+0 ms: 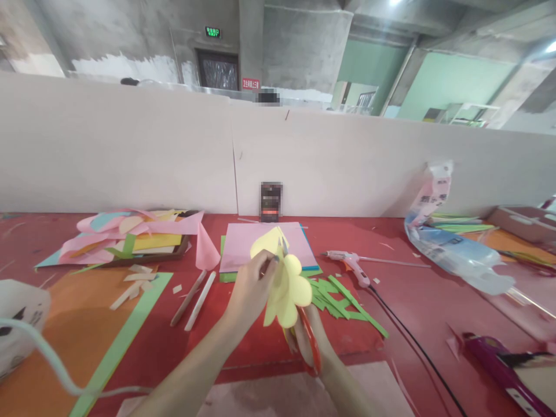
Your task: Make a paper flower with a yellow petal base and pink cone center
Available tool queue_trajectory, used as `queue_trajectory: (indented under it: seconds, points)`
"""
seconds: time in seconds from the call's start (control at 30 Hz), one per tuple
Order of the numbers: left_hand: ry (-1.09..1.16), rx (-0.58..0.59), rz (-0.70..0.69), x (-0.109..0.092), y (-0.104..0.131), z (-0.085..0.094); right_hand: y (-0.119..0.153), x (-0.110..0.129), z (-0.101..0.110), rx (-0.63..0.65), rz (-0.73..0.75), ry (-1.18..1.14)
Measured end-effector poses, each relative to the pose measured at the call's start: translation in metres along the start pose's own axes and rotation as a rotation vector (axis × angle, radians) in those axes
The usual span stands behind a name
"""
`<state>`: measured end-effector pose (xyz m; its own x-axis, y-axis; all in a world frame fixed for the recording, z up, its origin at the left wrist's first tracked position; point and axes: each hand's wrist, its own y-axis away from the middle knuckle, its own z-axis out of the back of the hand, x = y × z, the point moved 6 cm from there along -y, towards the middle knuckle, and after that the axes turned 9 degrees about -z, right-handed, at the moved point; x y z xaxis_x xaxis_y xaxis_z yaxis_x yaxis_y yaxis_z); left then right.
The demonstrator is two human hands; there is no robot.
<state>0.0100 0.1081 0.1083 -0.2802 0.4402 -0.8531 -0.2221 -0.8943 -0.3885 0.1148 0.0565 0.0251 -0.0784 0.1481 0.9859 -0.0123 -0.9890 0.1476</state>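
My left hand [254,281] pinches a piece of yellow paper [289,289] whose right edge is cut into rounded, petal-like lobes. My right hand [306,341] is below it, wrapped round the red handles of a pair of scissors [311,341]. The scissor blades show at the top of the paper, near my left fingertips, between the lobed part and a pointed flap. Behind the paper lies a stack of pink and green sheets [260,243]. Several green paper strips [334,298] lie to the right of my hands.
A pink glue gun [354,266] with a black cord lies to the right, before a crumpled plastic bag [460,255]. Left are a box of paper scraps [178,249], two sticks [200,301] and orange paper [104,318]. A purple tool [499,359] sits at right; a white partition [130,150] stands behind.
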Motion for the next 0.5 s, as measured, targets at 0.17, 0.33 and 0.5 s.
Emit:
queue_trajectory:
  seconds: [0.17,0.33,0.5]
  points:
    - [-0.016,-0.024,0.004,0.0023,-0.0009,0.0024,-0.0003,0.0054,-0.0008,0.041,-0.036,0.027]
    - [-0.016,-0.031,0.009,0.0005,-0.0020,0.0050,-0.0007,0.0027,-0.0001,0.033,-0.025,0.009]
    - [-0.006,-0.045,0.006,0.0008,-0.0032,0.0069,-0.0016,0.0021,-0.0007,0.048,-0.011,0.012]
